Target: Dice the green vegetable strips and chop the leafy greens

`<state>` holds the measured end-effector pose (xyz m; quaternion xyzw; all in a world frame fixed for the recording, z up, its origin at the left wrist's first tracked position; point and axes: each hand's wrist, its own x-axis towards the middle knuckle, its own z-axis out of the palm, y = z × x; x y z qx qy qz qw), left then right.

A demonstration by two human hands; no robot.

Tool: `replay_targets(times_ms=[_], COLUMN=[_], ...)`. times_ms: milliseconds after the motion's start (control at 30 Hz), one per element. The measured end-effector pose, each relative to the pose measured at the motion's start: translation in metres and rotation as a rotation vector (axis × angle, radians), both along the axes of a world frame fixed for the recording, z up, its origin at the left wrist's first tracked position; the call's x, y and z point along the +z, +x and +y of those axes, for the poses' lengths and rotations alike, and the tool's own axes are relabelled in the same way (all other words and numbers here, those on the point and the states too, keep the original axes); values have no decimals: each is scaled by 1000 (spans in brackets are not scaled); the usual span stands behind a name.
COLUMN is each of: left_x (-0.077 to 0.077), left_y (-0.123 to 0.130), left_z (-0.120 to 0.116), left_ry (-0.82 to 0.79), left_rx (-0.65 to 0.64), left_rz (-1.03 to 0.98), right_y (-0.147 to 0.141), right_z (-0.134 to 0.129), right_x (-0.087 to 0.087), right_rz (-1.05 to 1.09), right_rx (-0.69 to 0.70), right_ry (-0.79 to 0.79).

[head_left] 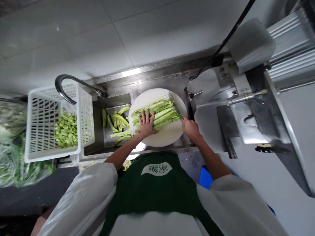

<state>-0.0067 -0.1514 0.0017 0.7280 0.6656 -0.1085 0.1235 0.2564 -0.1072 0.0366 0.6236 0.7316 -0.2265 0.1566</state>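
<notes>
Long green vegetable strips, looking like cut zucchini [161, 111], lie side by side on a round white cutting board [157, 141]. Flat on top of them rests my left hand [146, 125], its fingers spread. My right hand [190, 129] is wrapped round the handle of a kitchen knife [176, 106]. The wide blade stands at the right ends of the strips, slanting across the board; whether it touches the board I cannot tell. Several uncut pale green gourds [120, 119] lie in the sink [97, 134] left of the board.
A white plastic basket [85, 114] with chopped green pieces [66, 129] stands over the sink's left side. A curved faucet [66, 87] reaches over it. At the right is a metal slicing machine [236, 95], with another cleaver [227, 131] lying on it. Bagged greens [22, 160] sit far left.
</notes>
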Motion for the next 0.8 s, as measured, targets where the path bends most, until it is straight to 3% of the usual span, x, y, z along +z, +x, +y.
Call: replay_targets(times_ms=[133,200,267,333,433,600,667,800], left_x=[2,2,-3,-13,-33,-50,-50,-49], left_y=[-9,-22,-40,-54,-56,-30,-32,-50], left_z=[-5,-13,-26,-44,-65,-67,-63,-67], left_ry=[56,143,299,453,487,452,508,585], left_rx=[25,119,331,627,909,939,978,1175], left_rz=[-114,-220,-372,-572,-834,-868,-876,-902], right_y=[0,-3,-5,-3,-1,-3,-3,0], right_z=[-7,-13,-17,-19,-21,-23,-23,-21], right_x=[1,1,0,-1,-1,0,0,-2], right_rz=[-29,-17,1,8,2,-19,-20,-8], right_rx=[-71,-57,-41,-45,-48,-8,-6,-16], right_ry=[-12,-24,-29,-35,-36,-44,-48,-22])
